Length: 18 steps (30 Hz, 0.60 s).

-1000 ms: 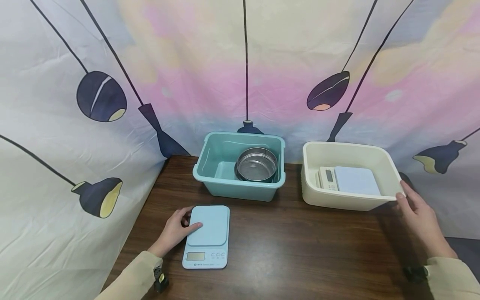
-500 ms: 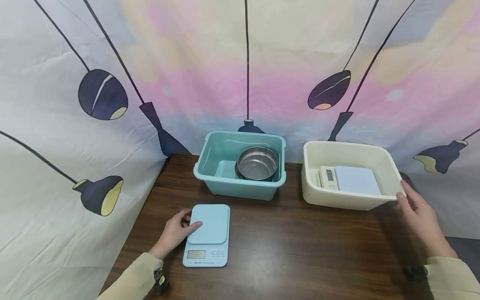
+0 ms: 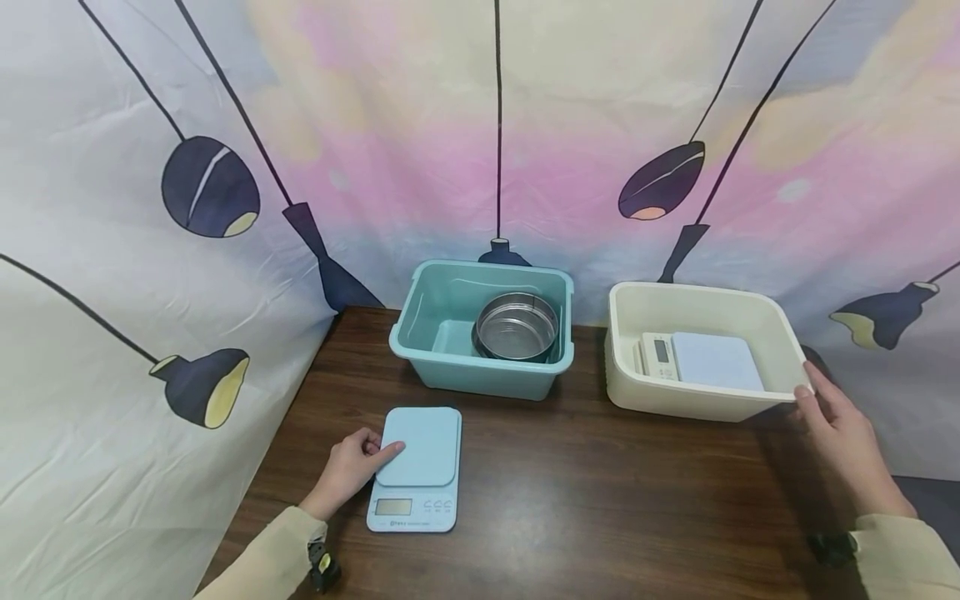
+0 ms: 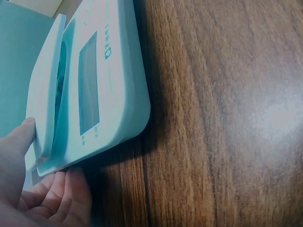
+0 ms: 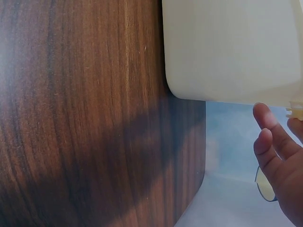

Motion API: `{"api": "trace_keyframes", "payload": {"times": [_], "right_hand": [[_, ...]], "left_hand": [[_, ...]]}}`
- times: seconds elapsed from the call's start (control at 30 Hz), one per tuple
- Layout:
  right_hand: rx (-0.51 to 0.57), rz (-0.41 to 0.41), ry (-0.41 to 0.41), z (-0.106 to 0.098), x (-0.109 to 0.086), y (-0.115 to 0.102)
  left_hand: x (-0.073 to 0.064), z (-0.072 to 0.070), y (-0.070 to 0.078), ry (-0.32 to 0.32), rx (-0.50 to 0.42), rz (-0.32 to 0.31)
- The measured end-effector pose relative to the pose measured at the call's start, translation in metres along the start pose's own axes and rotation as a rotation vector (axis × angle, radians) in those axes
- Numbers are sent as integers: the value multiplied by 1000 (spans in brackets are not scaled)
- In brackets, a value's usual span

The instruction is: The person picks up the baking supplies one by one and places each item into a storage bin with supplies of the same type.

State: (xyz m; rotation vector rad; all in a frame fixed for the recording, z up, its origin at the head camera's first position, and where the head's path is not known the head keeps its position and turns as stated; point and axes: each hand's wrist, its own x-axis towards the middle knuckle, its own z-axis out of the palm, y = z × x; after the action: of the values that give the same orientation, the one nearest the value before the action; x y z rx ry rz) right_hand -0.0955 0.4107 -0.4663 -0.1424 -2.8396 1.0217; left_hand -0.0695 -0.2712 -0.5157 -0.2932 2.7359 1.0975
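A light blue kitchen scale (image 3: pixel 417 450) lies flat on the wooden table, its display toward the person. My left hand (image 3: pixel 348 467) holds its left side, thumb on top of the weighing plate. From the left wrist view, the other fingers (image 4: pixel 71 189) are curled against the lower edge of the scale's base. At the far right, my right hand (image 3: pixel 843 433) grips the front right corner of a cream plastic bin (image 3: pixel 675 398) by the rim. Inside that bin sits a second kitchen scale (image 3: pixel 716 360), cream with a pale plate.
A teal bin (image 3: pixel 480 379) stands at the back middle with a round metal sieve or pan (image 3: pixel 516 327) in it. Behind the table (image 3: pixel 585 500) hangs a cloth backdrop (image 3: pixel 570 150) printed with lamps, also running down the left side.
The whole head view has shifted very slightly. Both hands keep their places on the blue scale and the cream bin.
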Motion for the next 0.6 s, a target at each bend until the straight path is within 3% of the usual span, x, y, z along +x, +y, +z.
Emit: {"api": "trace_keyframes", "payload": {"times": [0.6], "right_hand": [[-12,-11,-4,-2,0,2]], "left_hand": [[2,-1,15,-47,-49,-1]]}}
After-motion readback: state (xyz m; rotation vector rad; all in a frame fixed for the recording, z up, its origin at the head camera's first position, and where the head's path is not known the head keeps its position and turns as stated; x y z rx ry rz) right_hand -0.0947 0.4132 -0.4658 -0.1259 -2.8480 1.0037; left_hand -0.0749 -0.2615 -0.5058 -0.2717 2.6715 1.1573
